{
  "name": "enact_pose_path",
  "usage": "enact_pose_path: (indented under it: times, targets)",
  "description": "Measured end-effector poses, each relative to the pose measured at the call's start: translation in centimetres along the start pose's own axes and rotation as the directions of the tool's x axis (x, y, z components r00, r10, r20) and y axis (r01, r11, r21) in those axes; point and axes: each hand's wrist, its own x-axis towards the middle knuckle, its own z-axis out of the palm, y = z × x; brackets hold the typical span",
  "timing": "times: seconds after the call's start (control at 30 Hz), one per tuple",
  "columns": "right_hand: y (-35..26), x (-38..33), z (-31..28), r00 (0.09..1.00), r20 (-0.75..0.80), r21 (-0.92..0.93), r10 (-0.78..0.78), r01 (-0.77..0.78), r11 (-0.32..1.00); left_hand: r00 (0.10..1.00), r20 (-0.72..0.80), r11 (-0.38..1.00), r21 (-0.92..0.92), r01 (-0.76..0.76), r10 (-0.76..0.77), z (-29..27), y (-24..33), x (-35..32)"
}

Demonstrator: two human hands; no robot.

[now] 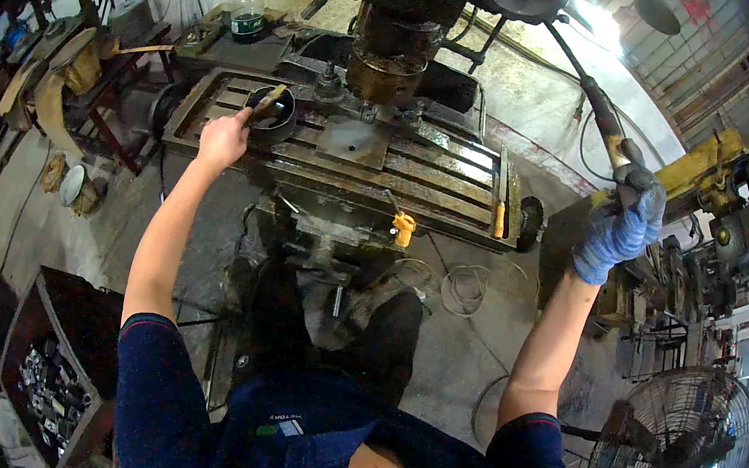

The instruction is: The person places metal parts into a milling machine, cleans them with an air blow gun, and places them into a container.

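Observation:
My left hand (223,136) is bare and grips a small brush (266,101) whose tip rests in a black metal ring (274,116) on the slotted table (400,176) of a drilling machine. My right hand (620,229) wears a blue knitted glove and is closed around the knob of the machine's long feed lever (596,102). The machine's spindle head (393,45) hangs above a flat steel plate (351,140) at the table's middle.
A plastic bottle (248,13) stands on a bench behind the machine. A yellow-handled tool (404,228) and a file (499,214) lie at the table's front and right. A box of metal parts (52,386) sits lower left, a floor fan (679,454) lower right, wire coils (461,287) on the floor.

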Motion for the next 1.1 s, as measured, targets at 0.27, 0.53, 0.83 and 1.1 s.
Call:
enact_pose_path:
  times: [0.27,0.53,0.83,1.1]
  targets:
    - [-0.2,-0.2,0.3,0.995,-0.05,-0.077,-0.087,0.083,0.994,0.978,0.078,0.431,-0.888,0.157,-0.194,-0.8,5.9,-1.8]
    - [0.1,-0.5,0.2,0.995,-0.001,-0.059,-0.097,0.097,0.994,0.971,-0.077,0.556,-0.829,0.063,-0.226,4.4,13.2,3.2]
    - [0.5,-1.4,1.0,0.993,-0.067,0.009,-0.094,0.095,0.995,0.952,0.115,0.538,-0.803,0.258,-0.285,7.7,15.0,3.8]
    - [0.8,-2.7,0.9,0.997,-0.063,0.045,-0.044,0.047,0.998,0.957,0.155,0.516,-0.815,0.264,-0.245,7.2,13.7,3.0]
